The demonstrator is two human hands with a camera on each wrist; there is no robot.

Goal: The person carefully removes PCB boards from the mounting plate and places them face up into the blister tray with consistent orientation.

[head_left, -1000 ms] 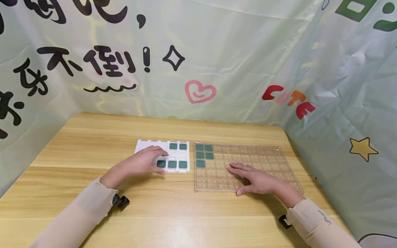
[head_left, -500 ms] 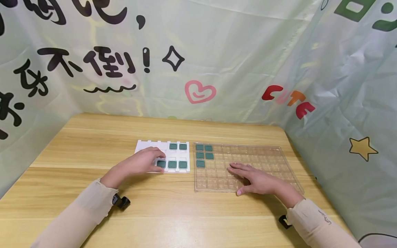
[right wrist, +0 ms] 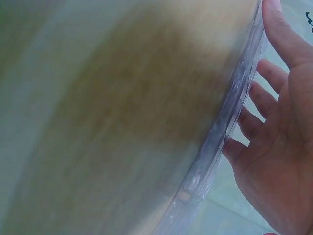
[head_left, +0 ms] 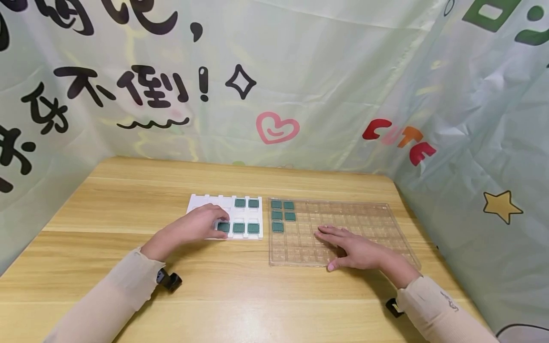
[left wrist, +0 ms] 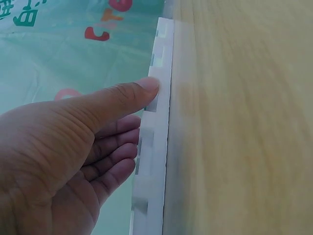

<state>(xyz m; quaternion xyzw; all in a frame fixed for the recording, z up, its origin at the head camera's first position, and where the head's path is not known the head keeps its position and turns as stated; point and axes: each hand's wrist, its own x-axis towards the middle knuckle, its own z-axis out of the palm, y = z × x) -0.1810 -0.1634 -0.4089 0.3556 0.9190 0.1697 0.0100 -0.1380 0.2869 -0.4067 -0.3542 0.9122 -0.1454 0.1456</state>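
Note:
My left hand [head_left: 199, 224] lies over the left part of a white tray [head_left: 260, 214], fingers bent loosely. In the left wrist view its thumb [left wrist: 146, 88] rests at a notch in the front edge of that tray. Between thumb and forefinger in the head view, a green chip [head_left: 223, 227] sits flat in its pocket. My right hand [head_left: 353, 247] rests with spread fingers on a clear plastic tray [head_left: 309, 259] of many small pockets. The right wrist view has its fingers [right wrist: 252, 122] at the tray's edge. The white tray's left pockets are partly hidden.
Several more green chips [head_left: 253, 228] lie in the white tray. Others [head_left: 277, 216] fill the far left corner of the clear tray. Both trays stand side by side on a wooden table [head_left: 240, 300]. A printed cloth [head_left: 343, 85] hangs behind and at the sides.
Over the first half second my left thumb and forefinger shifted slightly left over the white tray. The right hand stayed in place on the clear tray, and no chip changed pocket.

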